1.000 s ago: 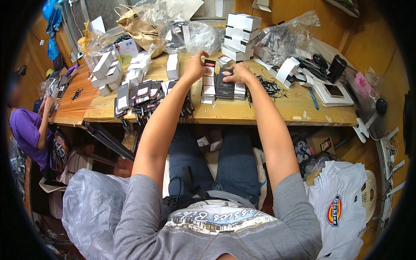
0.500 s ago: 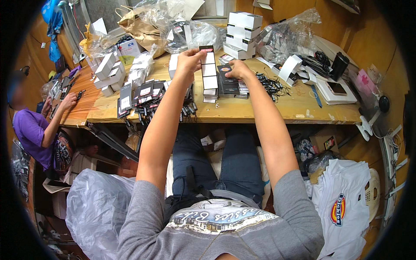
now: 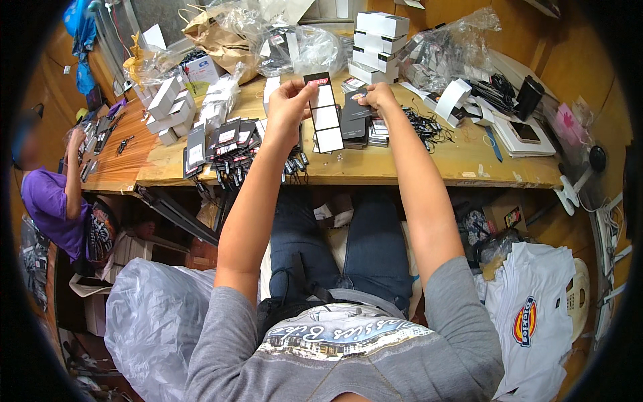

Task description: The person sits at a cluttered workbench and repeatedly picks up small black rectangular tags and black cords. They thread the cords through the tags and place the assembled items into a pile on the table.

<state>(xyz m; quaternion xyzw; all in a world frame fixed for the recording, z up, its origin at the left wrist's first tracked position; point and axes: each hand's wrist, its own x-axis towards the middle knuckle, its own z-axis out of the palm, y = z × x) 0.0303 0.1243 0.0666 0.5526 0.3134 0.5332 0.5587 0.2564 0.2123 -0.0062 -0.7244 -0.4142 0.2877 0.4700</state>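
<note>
The left hand [image 3: 289,100] pinches the top of a long black-and-white folded strip [image 3: 324,112], fingers closed on it, lifted above the worktop [image 3: 415,164]. At three o'clock the right hand [image 3: 376,97] grips a dark card [image 3: 355,107], fingers closed. Held at one end only, the strip could swing and topple the card stack [image 3: 365,130] beneath. White boxes [image 3: 378,37] stand stacked at twelve o'clock; black tags [image 3: 224,144] lie at nine o'clock.

A packing workshop: wooden bench [image 3: 415,171] crowded with small boxes [image 3: 378,40].
</note>
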